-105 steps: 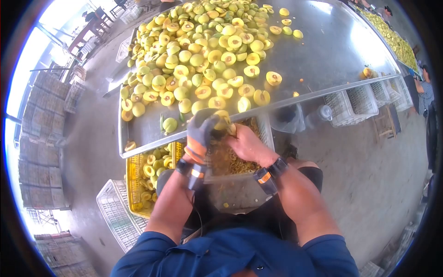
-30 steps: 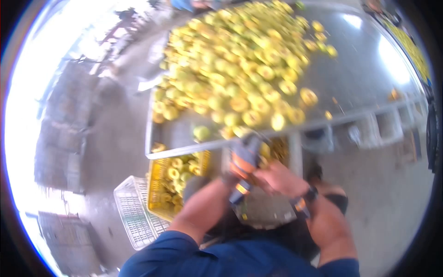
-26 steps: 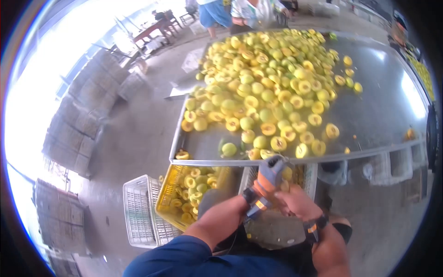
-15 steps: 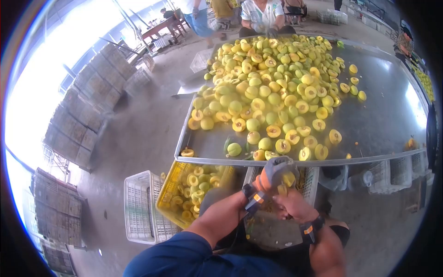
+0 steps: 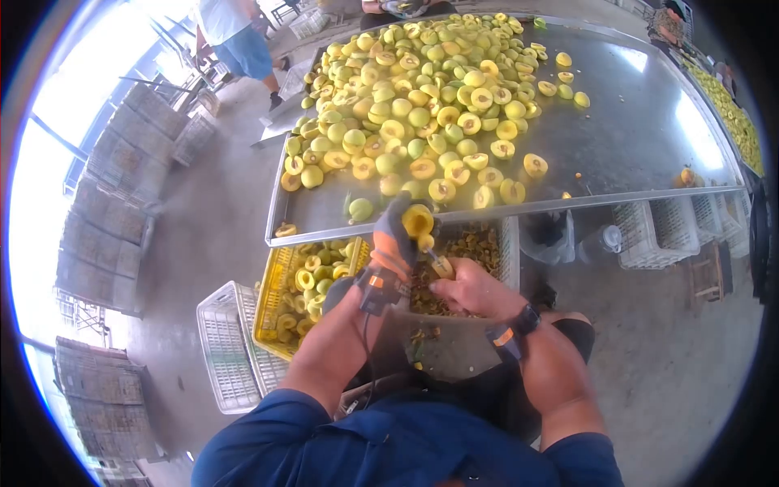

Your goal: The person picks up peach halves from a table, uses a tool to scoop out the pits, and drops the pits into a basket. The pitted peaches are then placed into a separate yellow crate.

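— Concrete floor (image 5: 641, 365) all round; metal table (image 5: 592, 154) with a pile of fruit halves (image 5: 406, 105) ahead of both hands. What do the hands hold on my remote feed?

— I log the gloved left hand (image 5: 393, 231) cradling a hollowed fruit half (image 5: 418, 217), opening up, and the bare right hand (image 5: 475, 288) wrapped around a tool (image 5: 441, 266). A small yellow lump (image 5: 426, 242) sits at its tip, just beside the fruit; contact I cannot tell.

— Under them?

— White crate (image 5: 510, 252) with scraps (image 5: 479, 247); yellow crate (image 5: 270, 296) left of the left hand.

— Handling estimate?

— Light, firm, bruisable, probably slippery inside. I would grip the skin side, fingers below the rim.

— Change from half a second ago?

— Hands stand wider apart, more of the tool shows, and the hollow faces up more openly.
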`<action>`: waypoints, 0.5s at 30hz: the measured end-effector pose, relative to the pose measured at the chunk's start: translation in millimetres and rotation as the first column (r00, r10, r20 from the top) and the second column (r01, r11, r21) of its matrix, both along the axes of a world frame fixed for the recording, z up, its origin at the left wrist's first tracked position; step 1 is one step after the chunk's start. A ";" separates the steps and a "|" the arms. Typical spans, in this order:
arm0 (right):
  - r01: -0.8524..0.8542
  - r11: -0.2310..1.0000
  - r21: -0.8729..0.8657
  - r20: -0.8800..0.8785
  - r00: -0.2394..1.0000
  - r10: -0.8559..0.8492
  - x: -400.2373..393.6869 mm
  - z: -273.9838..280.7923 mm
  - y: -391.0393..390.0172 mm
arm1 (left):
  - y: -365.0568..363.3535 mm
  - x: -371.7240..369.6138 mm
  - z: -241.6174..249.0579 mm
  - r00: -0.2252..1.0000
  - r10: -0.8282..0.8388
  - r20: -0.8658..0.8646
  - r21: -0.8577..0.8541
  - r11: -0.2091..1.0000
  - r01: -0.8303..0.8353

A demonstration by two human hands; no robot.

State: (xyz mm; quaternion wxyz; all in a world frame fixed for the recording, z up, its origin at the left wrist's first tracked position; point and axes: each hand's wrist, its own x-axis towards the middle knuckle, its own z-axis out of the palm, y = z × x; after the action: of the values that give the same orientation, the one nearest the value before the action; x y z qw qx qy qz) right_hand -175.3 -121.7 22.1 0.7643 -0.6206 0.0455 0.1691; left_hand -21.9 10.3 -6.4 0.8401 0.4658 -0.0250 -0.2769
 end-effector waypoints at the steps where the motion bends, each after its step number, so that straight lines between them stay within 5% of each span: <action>1: 0.010 1.000 -0.010 0.001 1.000 -0.010 -0.6 -7.9 -3.1 | 5.2 -3.5 -1.0 0.982 0.001 0.189 0.098 0.995 -0.020; 2: 0.018 1.000 -0.018 -0.001 1.000 -0.018 -2.0 -13.5 -5.2 | 10.7 -5.7 -3.1 0.930 -0.016 0.367 0.192 0.980 -0.059; 3: 0.038 0.997 -0.072 -0.050 0.998 -0.042 -0.7 -16.7 -8.3 | 17.7 0.4 -8.1 0.961 -0.018 0.277 0.118 0.993 -0.016; 5: 0.092 0.960 -0.264 0.084 0.994 -0.072 2.7 -23.0 -9.2 | 35.5 8.2 -13.6 0.636 -0.226 0.738 0.468 0.850 -0.242; 6: 0.128 0.927 -0.352 0.149 0.986 -0.079 3.7 -29.6 -9.9 | 45.6 13.2 -21.2 0.400 -0.396 0.826 0.548 0.728 -0.412; 8: 0.149 0.884 -0.442 0.148 0.985 -0.092 6.9 -42.9 -14.9 | 66.2 24.2 -35.9 0.580 -0.240 0.779 0.502 0.793 -0.345; 10: 0.181 0.860 -0.477 0.133 0.982 -0.132 4.6 -35.4 -19.4 | 89.4 -2.1 13.9 0.368 -0.373 0.852 0.524 0.616 -0.588; 12: 0.172 0.855 -0.488 0.098 0.985 -0.142 5.1 -34.5 -25.2 | 137.7 24.1 -1.6 0.307 -0.453 0.837 0.533 0.549 -0.644; 14: 0.191 0.837 -0.513 0.118 0.981 -0.152 2.8 -37.3 -28.9 | 187.0 46.0 -21.3 0.360 -0.338 0.870 0.492 0.531 -0.690; 15: 0.211 0.821 -0.530 0.155 0.976 -0.151 2.6 -41.5 -28.8 | 212.4 66.4 -31.9 0.631 0.022 0.775 0.476 0.638 -0.606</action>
State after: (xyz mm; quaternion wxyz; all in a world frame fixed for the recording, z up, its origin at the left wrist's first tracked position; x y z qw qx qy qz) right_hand -172.7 -150.5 -19.4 0.5706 -0.8127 0.1099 0.0425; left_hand 44.4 222.7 -38.3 0.5546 0.8121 -0.1488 0.1036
